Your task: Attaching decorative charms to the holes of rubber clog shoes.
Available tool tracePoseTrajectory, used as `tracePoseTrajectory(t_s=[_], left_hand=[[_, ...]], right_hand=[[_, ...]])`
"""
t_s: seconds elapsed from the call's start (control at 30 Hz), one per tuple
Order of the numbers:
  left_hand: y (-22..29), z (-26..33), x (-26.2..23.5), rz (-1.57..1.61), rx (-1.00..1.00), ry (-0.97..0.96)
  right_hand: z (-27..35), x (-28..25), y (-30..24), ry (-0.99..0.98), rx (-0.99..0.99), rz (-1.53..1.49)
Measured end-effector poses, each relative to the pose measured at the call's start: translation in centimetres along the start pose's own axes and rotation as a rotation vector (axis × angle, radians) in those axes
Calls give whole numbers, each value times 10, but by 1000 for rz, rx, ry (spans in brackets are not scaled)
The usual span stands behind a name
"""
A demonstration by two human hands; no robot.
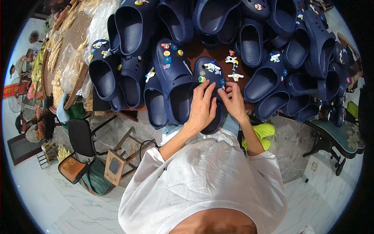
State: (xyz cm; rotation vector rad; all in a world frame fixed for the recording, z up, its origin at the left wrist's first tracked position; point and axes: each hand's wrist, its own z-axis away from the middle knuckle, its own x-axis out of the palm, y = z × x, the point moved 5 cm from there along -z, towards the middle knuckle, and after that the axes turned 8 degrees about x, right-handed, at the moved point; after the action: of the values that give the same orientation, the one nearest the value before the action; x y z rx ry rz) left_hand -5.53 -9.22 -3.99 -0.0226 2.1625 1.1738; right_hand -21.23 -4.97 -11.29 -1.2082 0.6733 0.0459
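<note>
Both hands set on one navy-blue foam clog [210,84] lying at the near edge of the dark brown tabletop [212,50], toe pointing toward the far edge.

Left hand [202,107]: laid flat over the clog's opening, fingers [206,90] spread and stretched onto the upper; not closed around anything. Right hand [233,99]: just beside the left, fingertips [224,89] pinched at the right side of the upper, close to a small charm; whether a charm is actually held cannot be told. Hands together, nearly touching.

Clog upper fitted with colourful small charms, including a white aeroplane-shaped charm [212,67] near the toe and a round green-and-orange charm [201,79] on the left side.

Loose white-and-blue charms [233,66] resting on bare tabletop just right of the clog's toe.

Second navy clog with round charms [171,74] touching the held clog on its left. Further navy clogs [249,23] heaped along the far edge and toward the right corner, some stacked on one another.

Below the near edge: lime-green clogs [261,134] on the marble floor, a small wooden stool [119,160] to the left.
</note>
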Motion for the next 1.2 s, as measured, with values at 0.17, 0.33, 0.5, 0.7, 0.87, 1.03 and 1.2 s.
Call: tracePoseTrajectory(t_s=[0.17,0.33,0.5,0.7,0.87,1.03,1.2], left_hand=[[-1,-6,22,-170,48,-98],[0,-2,32,-283,84,-135],[1,-2,36,-326,106,-127],[-1,-3,36,-327,108,-109],[0,-3,34,-324,140,-87],[-3,2,29,-211,143,-32],[-8,11,22,-79,167,5]], right_hand=[[-8,10,13,-70,117,73],[-3,4,-10,-13,-73,198],[-8,2,-14,-40,-103,288],[-5,1,-4,-5,-131,260],[0,6,23,35,35,-71],[-20,13,46,-89,299,-390],[-49,12,53,10,277,-686]])
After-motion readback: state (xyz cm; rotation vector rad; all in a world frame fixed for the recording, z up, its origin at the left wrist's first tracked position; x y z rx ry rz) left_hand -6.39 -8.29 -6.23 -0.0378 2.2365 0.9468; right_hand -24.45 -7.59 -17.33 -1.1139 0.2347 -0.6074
